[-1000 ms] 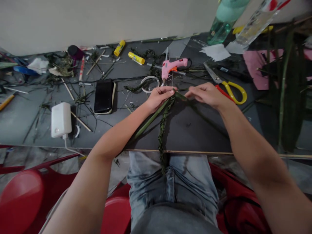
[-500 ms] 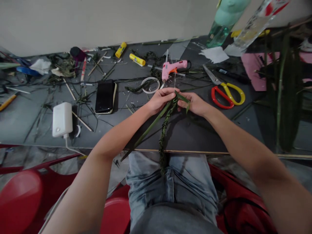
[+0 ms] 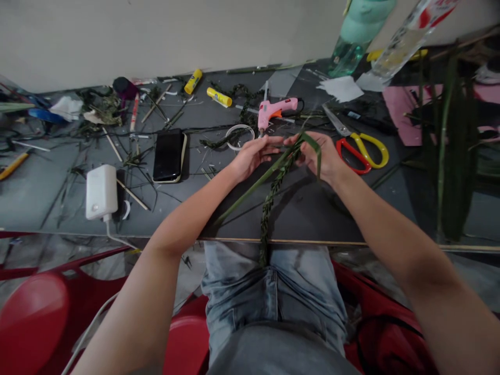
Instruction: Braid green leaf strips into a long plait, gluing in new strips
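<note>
My right hand [image 3: 318, 153] pinches the upper end of a braided strand of green leaf [image 3: 270, 200], which hangs down over the table edge toward my lap. A long flat leaf strip [image 3: 252, 188] runs from the same pinch down to the left, and a short bent end of leaf folds over my right fingers. Just left of the braid is my left hand [image 3: 253, 156], its fingers stretched out and apart, with nothing in them. Right behind the hands lies a pink glue gun [image 3: 273, 112], beside a white tape ring [image 3: 240, 137].
Red-and-yellow scissors [image 3: 361, 151] lie right of my right hand. Left are a black phone [image 3: 167, 156] and a white power bank [image 3: 101, 191] with a cable. Two bottles, one a green bottle [image 3: 359, 36], stand at the back right. Leaf scraps and sticks litter the table [image 3: 50, 192].
My left hand has let go of the leaves and opened. My right hand has moved slightly right and up with the braid, drawing its lower end up a little.
</note>
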`<action>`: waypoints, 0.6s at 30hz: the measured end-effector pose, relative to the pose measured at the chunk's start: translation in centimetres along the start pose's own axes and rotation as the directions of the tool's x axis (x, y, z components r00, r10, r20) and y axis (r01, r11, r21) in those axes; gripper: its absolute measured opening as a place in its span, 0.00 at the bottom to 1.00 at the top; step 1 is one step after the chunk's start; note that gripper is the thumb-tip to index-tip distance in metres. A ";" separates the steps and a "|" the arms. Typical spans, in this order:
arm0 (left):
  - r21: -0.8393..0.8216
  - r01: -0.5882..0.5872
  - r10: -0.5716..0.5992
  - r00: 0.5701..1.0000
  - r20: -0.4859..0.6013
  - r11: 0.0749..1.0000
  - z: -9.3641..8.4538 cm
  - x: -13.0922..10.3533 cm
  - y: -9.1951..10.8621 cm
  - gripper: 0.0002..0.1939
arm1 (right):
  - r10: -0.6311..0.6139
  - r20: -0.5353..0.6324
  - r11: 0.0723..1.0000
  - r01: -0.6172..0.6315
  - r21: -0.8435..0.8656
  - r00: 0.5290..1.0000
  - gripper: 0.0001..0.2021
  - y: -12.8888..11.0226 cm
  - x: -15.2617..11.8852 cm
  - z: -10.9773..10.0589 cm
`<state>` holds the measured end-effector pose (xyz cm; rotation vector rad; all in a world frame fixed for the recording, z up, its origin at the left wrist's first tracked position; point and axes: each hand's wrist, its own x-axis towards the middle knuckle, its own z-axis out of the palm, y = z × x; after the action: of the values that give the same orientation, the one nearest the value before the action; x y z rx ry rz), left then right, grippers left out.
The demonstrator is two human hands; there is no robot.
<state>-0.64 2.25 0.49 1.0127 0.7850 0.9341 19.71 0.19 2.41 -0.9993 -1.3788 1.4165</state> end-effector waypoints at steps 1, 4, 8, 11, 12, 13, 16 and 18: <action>0.003 -0.002 0.002 1.000 -0.011 1.000 -0.2 0.0 0.2 0.18 | -0.045 -0.058 0.999 0.046 0.017 0.997 0.32 -0.4 0.2 -0.3; 0.016 -0.049 0.049 0.998 -0.049 0.999 -0.4 0.0 1.0 0.18 | -0.194 -0.174 0.977 0.207 0.060 0.966 0.30 -2.2 1.0 -1.1; 0.030 -0.119 0.121 0.987 -0.105 0.992 -0.7 0.1 1.8 0.18 | -0.317 -0.140 0.946 0.324 0.029 0.938 0.23 -7.4 1.5 -1.4; 0.031 -0.065 0.069 0.985 -0.156 0.997 -1.2 0.6 1.6 0.17 | -0.372 -0.121 0.920 0.349 -0.180 0.920 0.14 -12.7 1.4 -1.2; 0.022 -0.034 0.037 0.986 -0.163 0.999 -1.4 0.8 1.5 0.17 | -0.356 -0.142 0.906 0.304 -0.295 0.924 0.12 -14.3 1.4 -1.0; 0.011 -0.003 0.005 0.986 -0.166 1.000 -1.5 1.0 1.3 0.17 | -0.312 -0.169 0.896 0.230 -0.380 0.935 0.11 -15.7 1.5 -0.7; -0.021 0.064 -0.066 0.986 -0.151 0.998 -1.6 1.2 1.1 0.22 | -0.161 -0.205 0.862 0.036 -0.505 0.965 0.12 -17.6 2.5 0.4; -0.029 0.103 -0.105 0.988 -0.109 0.994 -1.4 1.0 1.2 0.27 | 0.046 -0.202 0.828 -0.150 -0.540 0.978 0.14 -16.3 3.5 1.2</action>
<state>-1.76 3.93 1.07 0.8970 0.9093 0.9130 18.59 2.95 18.86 -1.5523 -1.6579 0.9687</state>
